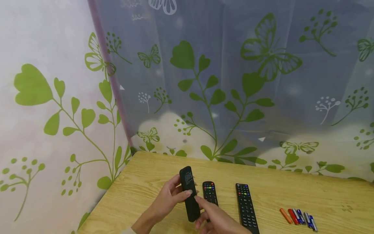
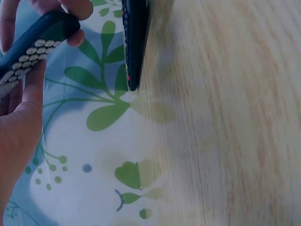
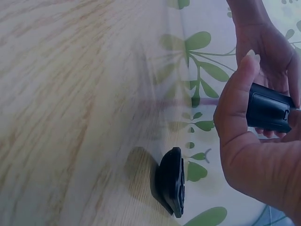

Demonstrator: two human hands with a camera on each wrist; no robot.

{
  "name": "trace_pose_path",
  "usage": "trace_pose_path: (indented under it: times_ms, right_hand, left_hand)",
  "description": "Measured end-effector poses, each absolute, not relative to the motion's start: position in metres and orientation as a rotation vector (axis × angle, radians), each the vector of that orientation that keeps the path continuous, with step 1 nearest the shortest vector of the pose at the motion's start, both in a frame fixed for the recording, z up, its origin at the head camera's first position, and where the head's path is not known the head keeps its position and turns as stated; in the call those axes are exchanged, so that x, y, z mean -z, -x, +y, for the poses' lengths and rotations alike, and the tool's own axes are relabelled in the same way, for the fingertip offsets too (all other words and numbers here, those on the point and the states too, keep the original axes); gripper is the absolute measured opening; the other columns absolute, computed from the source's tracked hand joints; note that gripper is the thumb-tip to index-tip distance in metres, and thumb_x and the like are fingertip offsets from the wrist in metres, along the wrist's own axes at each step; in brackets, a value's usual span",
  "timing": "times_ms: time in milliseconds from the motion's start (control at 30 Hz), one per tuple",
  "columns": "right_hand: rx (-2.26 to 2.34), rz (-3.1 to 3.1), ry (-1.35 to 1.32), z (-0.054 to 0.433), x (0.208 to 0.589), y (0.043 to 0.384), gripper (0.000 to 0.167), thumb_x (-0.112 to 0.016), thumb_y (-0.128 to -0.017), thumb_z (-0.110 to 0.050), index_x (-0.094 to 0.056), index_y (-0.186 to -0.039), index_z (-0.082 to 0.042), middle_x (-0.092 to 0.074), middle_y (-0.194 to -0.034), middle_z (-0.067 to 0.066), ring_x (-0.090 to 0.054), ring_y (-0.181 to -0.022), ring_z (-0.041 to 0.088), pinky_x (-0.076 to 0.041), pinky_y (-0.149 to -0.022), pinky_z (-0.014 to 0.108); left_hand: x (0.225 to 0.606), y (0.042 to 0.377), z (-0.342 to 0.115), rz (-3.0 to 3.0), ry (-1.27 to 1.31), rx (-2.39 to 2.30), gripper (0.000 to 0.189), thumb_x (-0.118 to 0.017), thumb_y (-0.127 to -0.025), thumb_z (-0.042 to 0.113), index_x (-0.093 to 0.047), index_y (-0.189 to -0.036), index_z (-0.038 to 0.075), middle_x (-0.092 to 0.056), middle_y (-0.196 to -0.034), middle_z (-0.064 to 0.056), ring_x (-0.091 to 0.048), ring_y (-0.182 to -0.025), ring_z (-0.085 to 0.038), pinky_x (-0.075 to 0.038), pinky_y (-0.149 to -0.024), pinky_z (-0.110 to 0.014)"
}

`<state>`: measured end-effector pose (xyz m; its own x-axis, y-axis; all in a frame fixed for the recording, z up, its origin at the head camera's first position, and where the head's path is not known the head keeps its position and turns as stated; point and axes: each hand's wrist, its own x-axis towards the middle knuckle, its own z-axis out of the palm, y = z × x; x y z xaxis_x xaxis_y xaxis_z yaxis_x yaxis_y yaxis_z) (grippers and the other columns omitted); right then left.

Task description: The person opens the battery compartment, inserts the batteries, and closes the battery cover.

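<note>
My left hand (image 1: 168, 200) grips a black remote control (image 1: 192, 208), its back with a printed label turned up. The left thumb lies across that back. At the lower right edge my right hand (image 1: 217, 219) holds the remote too, thumb on the side and fingers curled below. The left wrist view shows pale buttons (image 2: 35, 56) on its underside. A smaller black remote (image 1: 209, 192) lies on the table behind the hands, partly hidden by the right one. Further right lies a longer black remote (image 1: 246, 206) with its buttons up.
Several batteries lie on the wooden table (image 1: 327, 195) at the right: an orange one (image 1: 285, 215), a red one (image 1: 293, 216) and blue-silver ones (image 1: 310, 221). A leaf-and-butterfly patterned curtain (image 1: 222, 97) hangs along the back edge and the left side.
</note>
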<state>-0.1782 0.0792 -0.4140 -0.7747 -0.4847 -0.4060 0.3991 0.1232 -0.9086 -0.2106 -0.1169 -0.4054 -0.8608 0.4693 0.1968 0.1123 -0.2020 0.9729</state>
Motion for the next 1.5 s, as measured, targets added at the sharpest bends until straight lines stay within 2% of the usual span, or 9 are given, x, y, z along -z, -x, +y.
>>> trace_pose_path:
  times_ms: [267,467,567,933,1167,1367,1500]
  right_hand:
    - [1.715,1.768,0.062,0.076,0.417,0.18,0.082,-0.04,-0.09,-0.068,-0.04,-0.14,-0.003,-0.059,-0.079,0.007,-0.054,-0.055,0.012,-0.047,-0.05,0.02]
    - [1.729,1.786,0.056,0.072,0.418,0.182,0.089,-0.042,-0.087,-0.072,-0.034,-0.144,-0.004,-0.058,-0.077,0.006,-0.054,-0.053,0.011,-0.048,-0.049,0.021]
    - [1.747,1.761,0.044,0.07,0.418,0.182,0.091,-0.044,-0.086,-0.073,-0.036,-0.143,-0.003,-0.056,-0.077,0.005,-0.054,-0.052,0.011,-0.048,-0.049,0.02]
    - [1.754,1.644,0.016,0.067,0.419,0.183,0.076,-0.041,-0.087,-0.069,-0.052,-0.119,-0.002,-0.052,-0.077,-0.001,-0.047,-0.052,0.007,-0.039,-0.047,0.015]
    - [1.712,1.543,-0.019,0.068,0.416,0.187,0.063,-0.041,-0.086,-0.064,-0.047,-0.115,-0.009,-0.051,-0.077,-0.001,-0.033,-0.052,0.006,-0.024,-0.046,0.015]
    - [1.702,1.497,0.012,0.066,0.415,0.19,0.057,-0.035,-0.087,-0.06,-0.042,-0.112,-0.009,-0.05,-0.076,0.0,-0.027,-0.053,0.007,-0.016,-0.045,0.016]
    - [1.728,1.482,0.032,0.063,0.416,0.191,0.051,-0.033,-0.086,-0.055,-0.04,-0.108,-0.009,-0.047,-0.073,-0.002,-0.025,-0.052,0.006,-0.013,-0.044,0.016]
  left_hand:
    - [0.408,0.206,-0.107,1.906,-0.584,-2.177,0.042,-0.057,-0.097,0.011,-0.044,-0.132,-0.009,-0.056,-0.122,-0.018,-0.054,-0.114,-0.04,-0.051,-0.092,-0.035]
    - [0.409,0.201,-0.102,1.975,-0.534,-2.199,0.041,-0.056,-0.098,0.017,-0.047,-0.13,-0.008,-0.056,-0.123,-0.019,-0.056,-0.114,-0.036,-0.051,-0.091,-0.033]
    - [0.409,0.198,-0.102,2.03,-0.503,-2.221,0.043,-0.055,-0.099,0.021,-0.047,-0.13,-0.007,-0.058,-0.12,-0.018,-0.057,-0.112,-0.035,-0.052,-0.089,-0.031]
    - [0.413,0.192,-0.097,2.137,-0.347,-2.288,0.042,-0.058,-0.097,0.026,-0.054,-0.124,-0.006,-0.064,-0.11,-0.019,-0.062,-0.104,-0.032,-0.052,-0.086,-0.026]
    - [0.414,0.191,-0.095,2.201,-0.357,-2.248,0.04,-0.059,-0.096,0.027,-0.057,-0.124,-0.003,-0.064,-0.112,-0.015,-0.063,-0.102,-0.026,-0.052,-0.086,-0.026]
    - [0.416,0.192,-0.091,2.29,-0.372,-2.21,0.036,-0.06,-0.096,0.025,-0.06,-0.12,-0.002,-0.067,-0.106,-0.016,-0.063,-0.098,-0.023,-0.05,-0.084,-0.024]
    - [0.417,0.192,-0.089,2.339,-0.38,-2.171,0.034,-0.061,-0.096,0.025,-0.061,-0.118,0.0,-0.067,-0.105,-0.012,-0.062,-0.099,-0.022,-0.049,-0.085,-0.025]
